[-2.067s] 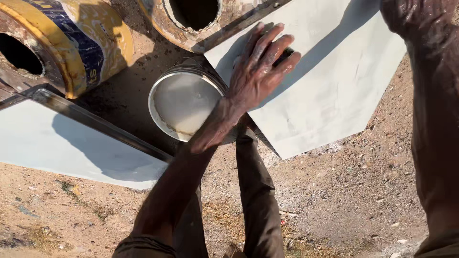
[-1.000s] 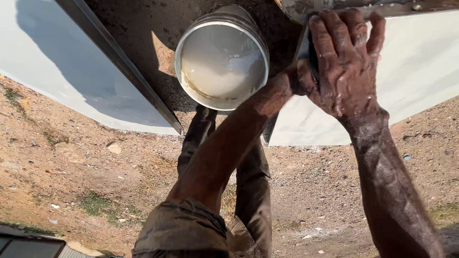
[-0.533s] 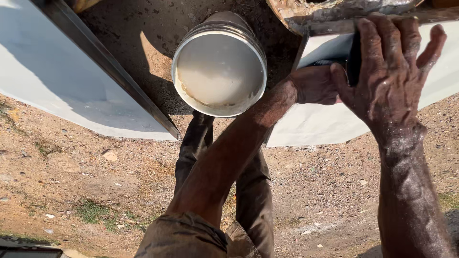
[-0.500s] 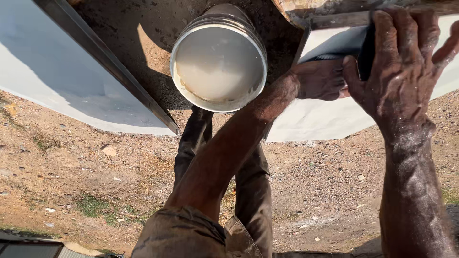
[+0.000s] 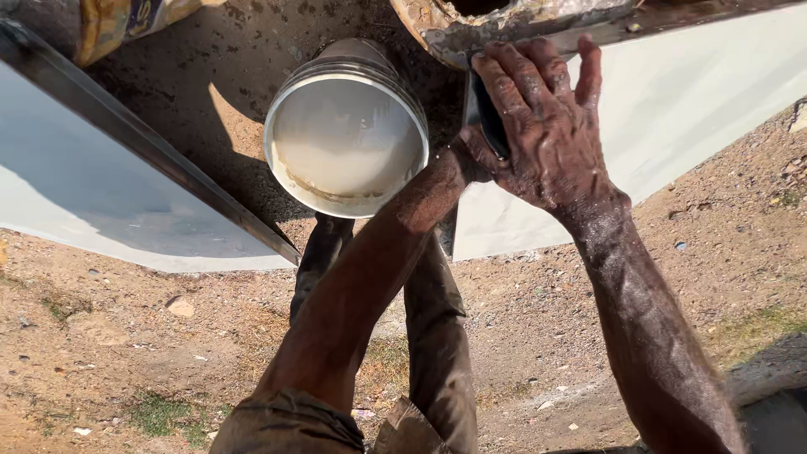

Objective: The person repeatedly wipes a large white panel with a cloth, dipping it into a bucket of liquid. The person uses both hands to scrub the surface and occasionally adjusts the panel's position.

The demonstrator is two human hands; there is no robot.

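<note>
My right hand (image 5: 546, 126) lies spread over a dark flat pad (image 5: 489, 126), pressing it against the left edge of a white panel (image 5: 672, 109). My left forearm reaches up from the bottom. My left hand (image 5: 472, 158) is mostly hidden under the right one at the panel's corner, and its grip cannot be made out. Just left of both hands stands a round bucket (image 5: 349, 52) with whitish paint inside.
A second white panel (image 5: 76, 185) with a dark metal frame edge (image 5: 168, 160) lies at the left. A rusty drum (image 5: 504, 21) sits at the top, a yellow drum (image 5: 109, 21) at the top left. My legs (image 5: 433, 336) stand on sandy, stony ground.
My right hand has slid left along the panel's edge with the dark pad, closing in on the bucket and covering the left hand. The view has tilted slightly.
</note>
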